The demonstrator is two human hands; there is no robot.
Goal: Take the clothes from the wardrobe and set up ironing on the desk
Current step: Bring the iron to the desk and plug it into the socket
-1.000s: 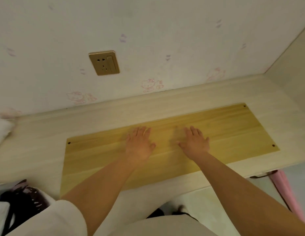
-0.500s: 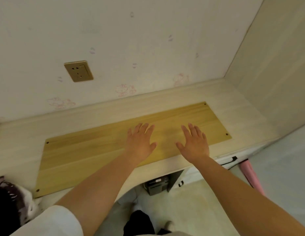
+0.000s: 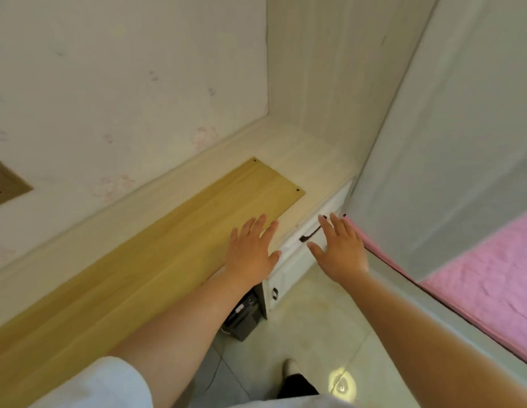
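A pale wooden desk point(image 3: 312, 160) runs along the wall, with a yellow wooden board point(image 3: 156, 248) lying flat on it. My left hand point(image 3: 252, 251) hovers open over the board's front right part, fingers spread. Off the desk's front edge, my right hand point(image 3: 340, 251) is open in the air in front of a white drawer unit point(image 3: 297, 254) with a dark handle. Neither hand holds anything. No clothes or iron are in view.
A tall pale cabinet side point(image 3: 330, 69) closes the desk's right end. To the right stands a grey-white panel point(image 3: 450, 172) with pink fluffy fabric point(image 3: 486, 278) beside it. A dark box point(image 3: 244, 316) sits under the desk. A wall socket point(image 3: 6, 184) shows at the left.
The view has swung to the right. Both hands lifted off the board and moved right; my right hand is now past the desk edge, in front of the drawer unit.
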